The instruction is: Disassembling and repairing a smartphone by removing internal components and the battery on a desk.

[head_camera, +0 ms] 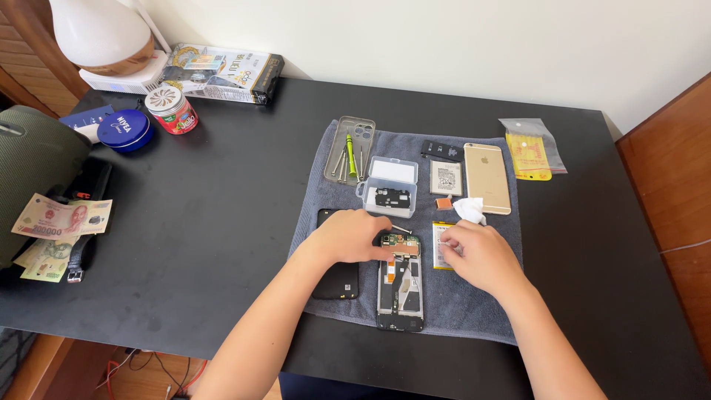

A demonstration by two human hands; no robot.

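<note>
Two curled hands, left (348,235) and right (478,254), touch one opened phone (401,285) (grip unclear).

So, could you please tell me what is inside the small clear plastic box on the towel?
The clear plastic box holds a black phone part in its base. Its lid, with a white lining, stands open behind. Any smaller pieces such as screws beneath or beside that part cannot be made out.

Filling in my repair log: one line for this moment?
left hand: on opened phone top | right hand: beside it, over battery | surface: grey towel
</note>
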